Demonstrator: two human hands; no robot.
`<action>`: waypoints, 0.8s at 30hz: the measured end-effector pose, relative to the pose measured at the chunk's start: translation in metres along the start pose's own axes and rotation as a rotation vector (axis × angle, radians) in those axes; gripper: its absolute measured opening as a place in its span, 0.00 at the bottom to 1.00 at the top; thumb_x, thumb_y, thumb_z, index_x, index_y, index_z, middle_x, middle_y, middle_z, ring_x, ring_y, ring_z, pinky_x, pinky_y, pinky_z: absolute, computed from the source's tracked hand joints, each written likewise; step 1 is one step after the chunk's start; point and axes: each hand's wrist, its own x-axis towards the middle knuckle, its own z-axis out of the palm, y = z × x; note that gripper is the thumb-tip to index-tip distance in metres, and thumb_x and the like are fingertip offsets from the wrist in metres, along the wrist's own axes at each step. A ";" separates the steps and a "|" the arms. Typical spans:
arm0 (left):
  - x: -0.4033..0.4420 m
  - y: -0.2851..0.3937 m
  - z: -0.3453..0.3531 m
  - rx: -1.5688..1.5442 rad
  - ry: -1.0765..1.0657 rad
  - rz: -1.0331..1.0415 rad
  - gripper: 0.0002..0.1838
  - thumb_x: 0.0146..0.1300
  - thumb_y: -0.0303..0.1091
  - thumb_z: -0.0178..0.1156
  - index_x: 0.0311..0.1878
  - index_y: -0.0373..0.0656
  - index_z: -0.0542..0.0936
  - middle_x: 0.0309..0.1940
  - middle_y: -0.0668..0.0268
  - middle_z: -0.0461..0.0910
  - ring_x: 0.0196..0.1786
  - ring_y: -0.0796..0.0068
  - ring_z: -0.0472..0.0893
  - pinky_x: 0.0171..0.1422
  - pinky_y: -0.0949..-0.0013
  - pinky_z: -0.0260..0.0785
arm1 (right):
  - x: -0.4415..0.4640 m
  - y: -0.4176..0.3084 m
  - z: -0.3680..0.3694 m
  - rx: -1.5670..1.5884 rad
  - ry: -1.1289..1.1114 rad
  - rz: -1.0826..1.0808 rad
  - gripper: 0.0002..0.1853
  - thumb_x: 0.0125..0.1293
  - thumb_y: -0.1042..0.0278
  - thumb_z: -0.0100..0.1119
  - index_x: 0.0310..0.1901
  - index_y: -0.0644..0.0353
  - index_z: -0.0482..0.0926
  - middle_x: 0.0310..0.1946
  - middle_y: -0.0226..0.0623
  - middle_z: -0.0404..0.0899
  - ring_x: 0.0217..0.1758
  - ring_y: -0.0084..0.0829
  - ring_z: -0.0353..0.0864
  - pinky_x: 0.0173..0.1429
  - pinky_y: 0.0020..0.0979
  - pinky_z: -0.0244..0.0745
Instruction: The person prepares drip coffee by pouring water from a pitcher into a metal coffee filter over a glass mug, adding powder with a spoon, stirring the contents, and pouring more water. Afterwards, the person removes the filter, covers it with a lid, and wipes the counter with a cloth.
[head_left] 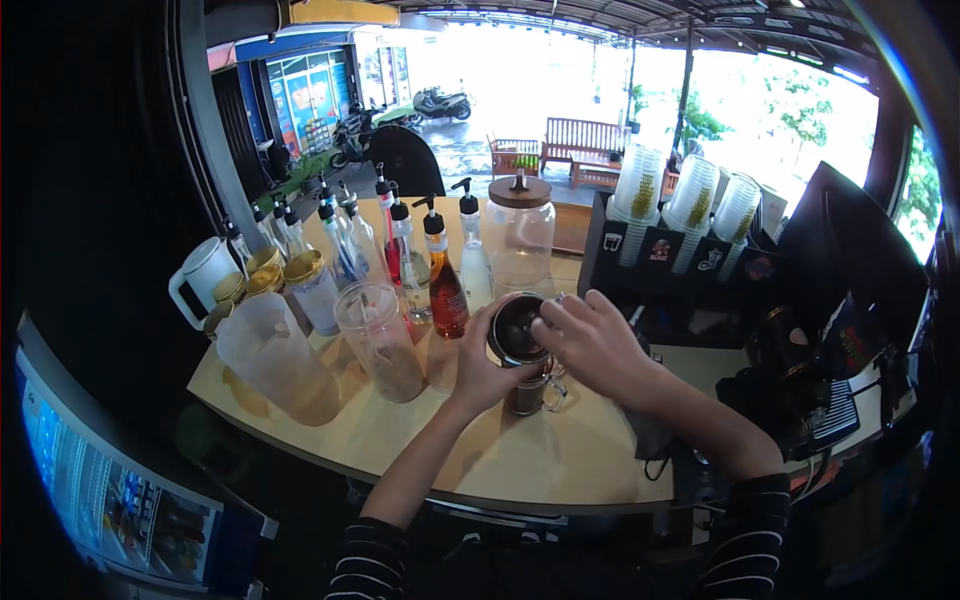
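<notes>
Your left hand (pixel 482 368) is wrapped round a cup (pixel 516 328) with dark contents, its thumb along the near side; the grip is closed on the cup, which you hold above the counter (pixel 480 460), over a glass mug (pixel 523 400) with something brown in it; whether the cup touches the mug, you cannot tell from this view. Your right hand (pixel 598 345) is at the cup's right rim, fingers curled narrowly together; whether they pinch anything is hidden.

Just beyond your left hand you have an amber bottle (pixel 449 298) with a black pump top; a clear bottle (pixel 475 262) with a pump stands beside it, and a large glass jar (pixel 520 240) with a brown lid is behind the cup. To the left you have a tall clear container (pixel 385 350) upright; further left is a frosted pitcher (pixel 280 365); gold-lidded jars (pixel 312 295) stand behind them. To your right, stacks of plastic cups (pixel 637 185) rise from a black holder (pixel 650 262); a dark screen (pixel 850 245) is beside it.
</notes>
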 end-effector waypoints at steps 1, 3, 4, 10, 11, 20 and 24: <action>-0.001 0.000 0.000 0.033 -0.009 0.010 0.46 0.35 0.37 0.79 0.62 0.45 0.69 0.56 0.62 0.75 0.60 0.63 0.74 0.68 0.60 0.62 | 0.000 0.004 0.000 -0.032 0.010 0.050 0.12 0.50 0.66 0.62 0.37 0.58 0.76 0.38 0.31 0.73 0.41 0.27 0.76 0.42 0.30 0.69; -0.001 -0.002 0.000 0.088 -0.005 0.029 0.46 0.35 0.38 0.79 0.62 0.46 0.69 0.57 0.63 0.75 0.61 0.63 0.73 0.71 0.57 0.57 | -0.001 0.004 0.001 -0.063 0.022 0.099 0.13 0.50 0.66 0.62 0.38 0.59 0.76 0.38 0.32 0.73 0.39 0.28 0.77 0.40 0.30 0.71; -0.001 -0.002 0.000 0.143 0.002 0.051 0.46 0.35 0.39 0.79 0.62 0.46 0.69 0.58 0.64 0.74 0.61 0.62 0.73 0.73 0.54 0.52 | -0.003 0.001 0.001 -0.038 -0.040 0.155 0.13 0.51 0.69 0.60 0.40 0.59 0.75 0.37 0.33 0.73 0.36 0.28 0.78 0.36 0.31 0.72; -0.003 0.002 0.005 0.224 0.006 0.117 0.47 0.37 0.41 0.78 0.64 0.47 0.66 0.60 0.64 0.73 0.64 0.64 0.71 0.75 0.48 0.44 | -0.005 -0.012 -0.003 -0.054 -0.143 0.286 0.13 0.52 0.69 0.60 0.39 0.62 0.73 0.35 0.35 0.73 0.31 0.30 0.80 0.28 0.29 0.75; -0.002 0.002 0.005 0.224 0.007 0.118 0.47 0.37 0.41 0.78 0.64 0.47 0.66 0.60 0.64 0.73 0.64 0.64 0.71 0.75 0.48 0.44 | -0.004 -0.012 -0.004 -0.078 -0.112 0.282 0.13 0.51 0.67 0.61 0.37 0.62 0.74 0.35 0.35 0.74 0.31 0.29 0.81 0.26 0.27 0.75; -0.001 0.002 0.004 0.233 -0.010 0.157 0.47 0.37 0.39 0.79 0.63 0.43 0.67 0.60 0.60 0.73 0.63 0.60 0.72 0.73 0.57 0.53 | -0.013 -0.013 0.004 -0.017 -0.004 0.178 0.12 0.50 0.69 0.61 0.37 0.61 0.74 0.36 0.33 0.71 0.35 0.28 0.79 0.31 0.27 0.74; -0.001 0.007 0.002 0.247 -0.047 0.135 0.46 0.38 0.39 0.78 0.63 0.43 0.66 0.60 0.61 0.73 0.65 0.61 0.70 0.74 0.56 0.52 | -0.013 -0.004 -0.001 -0.064 -0.020 0.226 0.13 0.50 0.69 0.61 0.39 0.61 0.74 0.37 0.33 0.71 0.37 0.27 0.79 0.34 0.27 0.74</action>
